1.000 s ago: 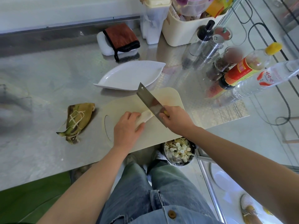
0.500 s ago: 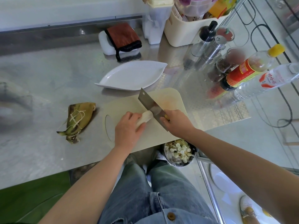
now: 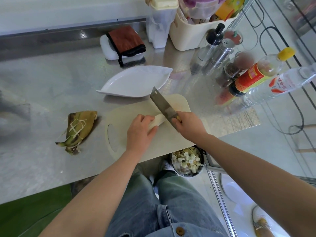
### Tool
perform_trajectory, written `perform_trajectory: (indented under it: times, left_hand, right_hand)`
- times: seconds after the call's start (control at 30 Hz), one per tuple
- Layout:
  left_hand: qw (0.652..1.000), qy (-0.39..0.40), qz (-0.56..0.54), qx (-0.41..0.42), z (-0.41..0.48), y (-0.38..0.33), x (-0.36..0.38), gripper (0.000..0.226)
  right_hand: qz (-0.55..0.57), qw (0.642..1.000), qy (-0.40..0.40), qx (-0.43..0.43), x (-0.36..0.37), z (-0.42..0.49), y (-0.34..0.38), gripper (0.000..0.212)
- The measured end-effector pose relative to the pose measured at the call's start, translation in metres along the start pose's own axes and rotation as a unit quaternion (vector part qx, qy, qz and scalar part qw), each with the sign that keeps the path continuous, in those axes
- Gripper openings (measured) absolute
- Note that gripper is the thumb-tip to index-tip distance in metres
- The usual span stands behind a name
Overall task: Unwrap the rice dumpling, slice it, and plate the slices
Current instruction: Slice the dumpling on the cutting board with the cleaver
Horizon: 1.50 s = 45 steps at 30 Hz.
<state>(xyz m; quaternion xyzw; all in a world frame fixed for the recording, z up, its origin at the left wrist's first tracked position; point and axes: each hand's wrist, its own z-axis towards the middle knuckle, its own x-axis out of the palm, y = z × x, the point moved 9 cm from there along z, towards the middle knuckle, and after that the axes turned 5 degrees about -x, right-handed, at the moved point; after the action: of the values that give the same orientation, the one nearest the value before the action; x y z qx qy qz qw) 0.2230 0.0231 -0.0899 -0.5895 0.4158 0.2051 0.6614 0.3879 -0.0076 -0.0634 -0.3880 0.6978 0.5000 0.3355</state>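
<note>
Starting nearest, a bowl (image 3: 187, 161) of pale scraps sits just below the board's near edge. On the board (image 3: 171, 142), the left hand (image 3: 139, 132) curls over the white dumpling (image 3: 158, 119), fingers wrapped round one end, pinning it mid-board. The right hand (image 3: 189, 126) is clamped on the knife (image 3: 162, 105) handle, blade slanted, edge down against the dumpling's free end, tip reaching past the board's far edge. Left of the board, apart from it, lies a leaf bundle (image 3: 80, 127) bound with pale string. Just beyond the board sits the white plate (image 3: 135, 82). Far right of the board, bottles (image 3: 256, 74) and shakers (image 3: 220, 53) cluster.
</note>
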Motion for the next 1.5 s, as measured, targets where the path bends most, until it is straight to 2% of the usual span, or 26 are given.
perform_trajectory:
  times: [0.17,0.67,0.77,0.87,1.13,1.23,1.37,1.5]
  left_hand:
    - [1.0,0.005,0.005,-0.001,0.004,-0.003,0.003,0.03]
    - [1.0,0.002,-0.014,-0.005,-0.002,0.002,0.002,0.027]
    - [1.0,0.005,-0.016,-0.004,-0.003,0.003,0.002,0.026]
    - [1.0,0.007,-0.014,-0.006,-0.002,0.003,0.001,0.026]
    - [1.0,0.01,-0.005,-0.005,-0.001,0.004,0.001,0.026]
    - [1.0,0.012,-0.006,-0.006,-0.001,0.004,0.001,0.026]
    - [1.0,0.011,-0.005,-0.003,-0.001,0.003,0.001,0.026]
    - [1.0,0.007,-0.013,-0.004,-0.002,0.003,0.0,0.027]
  right_hand:
    - [0.011,0.999,-0.026,-0.018,-0.015,0.0,-0.001,0.026]
    - [-0.022,0.999,0.037,-0.006,-0.003,-0.001,0.001,0.024]
    - [-0.03,0.998,0.052,-0.002,0.009,-0.005,0.002,0.033]
    - [-0.046,0.997,0.064,-0.004,0.024,-0.006,-0.001,0.025]
    - [0.018,1.0,-0.009,-0.018,-0.007,-0.007,0.001,0.03]
    - [-0.001,1.0,0.003,-0.02,-0.009,-0.005,0.004,0.039]
    - [-0.008,1.0,0.015,-0.018,-0.006,-0.006,0.004,0.028]
    - [-0.024,0.999,0.023,-0.02,-0.002,-0.004,0.006,0.039]
